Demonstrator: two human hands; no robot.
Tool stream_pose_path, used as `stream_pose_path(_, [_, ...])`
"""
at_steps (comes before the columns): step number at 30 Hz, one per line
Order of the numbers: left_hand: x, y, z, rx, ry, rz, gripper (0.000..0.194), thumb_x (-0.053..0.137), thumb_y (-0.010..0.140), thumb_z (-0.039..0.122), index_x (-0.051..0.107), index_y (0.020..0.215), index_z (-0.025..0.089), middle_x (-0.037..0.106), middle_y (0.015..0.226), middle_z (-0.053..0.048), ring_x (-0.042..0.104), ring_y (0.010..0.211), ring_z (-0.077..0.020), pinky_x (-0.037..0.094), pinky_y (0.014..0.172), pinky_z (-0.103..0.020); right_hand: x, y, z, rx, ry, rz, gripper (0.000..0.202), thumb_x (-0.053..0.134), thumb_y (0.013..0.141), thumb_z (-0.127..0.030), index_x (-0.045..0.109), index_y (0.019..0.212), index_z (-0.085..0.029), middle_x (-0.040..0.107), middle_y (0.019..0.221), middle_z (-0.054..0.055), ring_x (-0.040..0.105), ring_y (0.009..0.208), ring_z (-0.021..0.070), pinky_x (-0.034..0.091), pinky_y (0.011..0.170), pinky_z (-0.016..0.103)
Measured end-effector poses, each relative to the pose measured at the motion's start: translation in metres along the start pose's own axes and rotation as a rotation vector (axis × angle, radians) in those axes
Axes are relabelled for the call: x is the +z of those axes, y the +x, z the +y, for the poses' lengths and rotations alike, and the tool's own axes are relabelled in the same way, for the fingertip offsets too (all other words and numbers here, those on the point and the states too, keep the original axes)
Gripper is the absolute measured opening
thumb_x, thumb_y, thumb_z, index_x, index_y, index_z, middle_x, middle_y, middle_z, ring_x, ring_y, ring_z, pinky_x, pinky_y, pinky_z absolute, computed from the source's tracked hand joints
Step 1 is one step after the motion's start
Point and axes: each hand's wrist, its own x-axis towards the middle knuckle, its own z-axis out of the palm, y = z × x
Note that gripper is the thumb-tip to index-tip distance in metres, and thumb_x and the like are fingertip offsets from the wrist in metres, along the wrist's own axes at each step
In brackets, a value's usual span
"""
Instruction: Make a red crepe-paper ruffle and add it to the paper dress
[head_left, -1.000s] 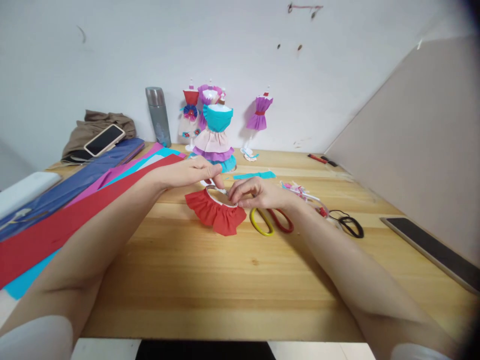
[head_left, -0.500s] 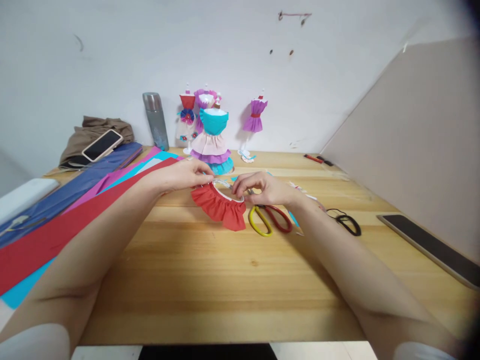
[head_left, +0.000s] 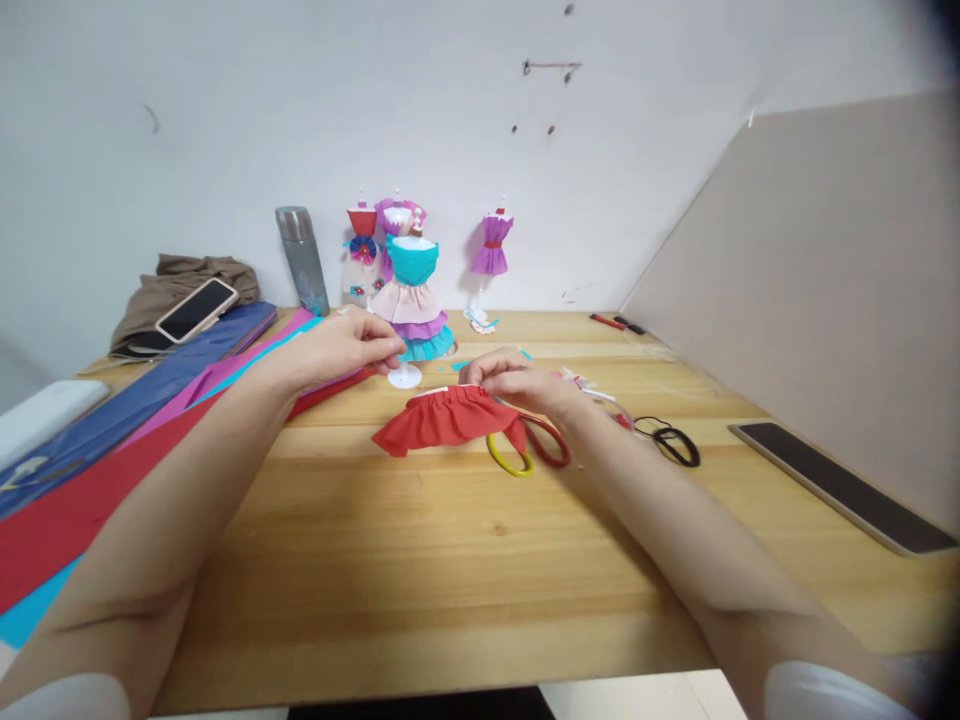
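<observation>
A red ruffled strip (head_left: 442, 420) with a white upper edge hangs above the wooden table. My right hand (head_left: 506, 378) pinches it at its right end. My left hand (head_left: 360, 345) is off the strip, up and to its left, with thumb and fingertips pressed together; whatever may be between them is too small to make out. Behind the hands stands a small dress form (head_left: 414, 265) in a turquoise, pink and purple layered dress, its white base near my left fingertips. Scissors (head_left: 551, 442) with yellow and red handles lie partly behind the strip.
More dressed forms (head_left: 493, 245) stand along the wall, beside a grey bottle (head_left: 304, 265). Coloured sheets (head_left: 82, 500), a phone (head_left: 197, 310) and brown cloth lie left. On the right are a black cord loop (head_left: 677, 445), a dark flat device (head_left: 840, 487) and pens (head_left: 619, 323).
My left hand has let go of the strip and moved left. The strip, held by my right hand alone, has turned and its ruffle spreads sideways. The camera view has shifted slightly.
</observation>
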Motion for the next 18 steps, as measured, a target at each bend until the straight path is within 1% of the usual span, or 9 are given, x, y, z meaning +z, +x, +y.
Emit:
stream_pose_path(2, [0.000, -0.005, 0.004, 0.040, -0.072, 0.001, 0.024, 0.069, 0.083, 0.037, 0.076, 0.077, 0.015, 0.078, 0.083, -0.008, 0.070, 0.078, -0.0176, 0.054, 0.077, -0.030, 0.006, 0.002, 0.002, 0.003, 0.025, 0.010, 0.017, 0.062, 0.071, -0.033, 0.062, 0.066, -0.017, 0.057, 0.064, -0.001, 0.048, 0.060, 0.0119, 0.038, 0.060, 0.026])
stream_pose_path(4, [0.003, -0.007, 0.005, 0.062, -0.173, -0.057, 0.026, 0.072, 0.081, 0.040, 0.076, 0.079, 0.015, 0.079, 0.083, -0.008, 0.070, 0.081, -0.0183, 0.054, 0.078, -0.030, 0.011, 0.004, 0.003, 0.013, 0.032, 0.000, 0.017, 0.062, 0.070, -0.033, 0.061, 0.065, -0.017, 0.056, 0.062, -0.001, 0.047, 0.058, 0.0116, 0.037, 0.059, 0.026])
stream_pose_path(7, [0.012, -0.008, 0.005, 0.085, -0.246, -0.190, 0.037, 0.073, 0.079, 0.051, 0.077, 0.080, 0.014, 0.078, 0.081, -0.009, 0.070, 0.082, -0.0189, 0.054, 0.079, -0.031, 0.016, 0.006, 0.002, 0.036, 0.014, -0.026, 0.016, 0.062, 0.069, -0.031, 0.062, 0.066, -0.016, 0.057, 0.062, -0.001, 0.049, 0.059, 0.0119, 0.037, 0.061, 0.027])
stream_pose_path(10, [0.023, -0.008, 0.006, 0.108, -0.220, -0.356, 0.046, 0.069, 0.081, 0.060, 0.075, 0.075, 0.015, 0.074, 0.074, -0.007, 0.066, 0.073, -0.0166, 0.051, 0.073, -0.030, 0.017, 0.007, 0.000, 0.058, -0.018, -0.037, 0.014, 0.063, 0.070, -0.029, 0.063, 0.067, -0.015, 0.058, 0.062, -0.001, 0.049, 0.060, 0.0119, 0.037, 0.062, 0.026])
stream_pose_path(12, [0.030, -0.007, 0.007, 0.119, -0.186, -0.444, 0.050, 0.066, 0.081, 0.062, 0.068, 0.064, 0.015, 0.063, 0.063, -0.003, 0.056, 0.061, -0.0128, 0.045, 0.063, -0.027, 0.016, 0.006, 0.000, 0.071, -0.045, -0.037, 0.013, 0.062, 0.070, -0.029, 0.062, 0.067, -0.016, 0.057, 0.061, -0.002, 0.048, 0.059, 0.0115, 0.035, 0.060, 0.026])
stream_pose_path(14, [0.037, -0.007, 0.007, 0.123, -0.148, -0.492, 0.054, 0.066, 0.081, 0.063, 0.054, 0.054, 0.017, 0.046, 0.054, 0.002, 0.041, 0.053, -0.0092, 0.033, 0.053, -0.026, 0.015, 0.007, -0.001, 0.078, -0.071, -0.035, 0.012, 0.061, 0.070, -0.028, 0.062, 0.067, -0.016, 0.055, 0.059, -0.004, 0.045, 0.057, 0.0111, 0.034, 0.058, 0.025])
stream_pose_path(16, [0.043, -0.008, 0.007, 0.118, -0.136, -0.521, 0.057, 0.067, 0.080, 0.062, 0.044, 0.052, 0.018, 0.035, 0.053, 0.004, 0.030, 0.051, -0.0080, 0.023, 0.051, -0.027, 0.015, 0.007, -0.002, 0.080, -0.091, -0.032, 0.010, 0.061, 0.069, -0.027, 0.061, 0.067, -0.017, 0.054, 0.058, -0.004, 0.044, 0.056, 0.0110, 0.032, 0.056, 0.024])
stream_pose_path(18, [0.048, -0.008, 0.006, 0.117, -0.172, -0.563, 0.057, 0.066, 0.080, 0.062, 0.040, 0.051, 0.019, 0.031, 0.054, 0.005, 0.027, 0.052, -0.0083, 0.019, 0.053, -0.028, 0.015, 0.007, -0.003, 0.074, -0.102, -0.031, 0.010, 0.061, 0.070, -0.027, 0.061, 0.066, -0.017, 0.055, 0.059, -0.004, 0.046, 0.057, 0.0113, 0.034, 0.056, 0.024])
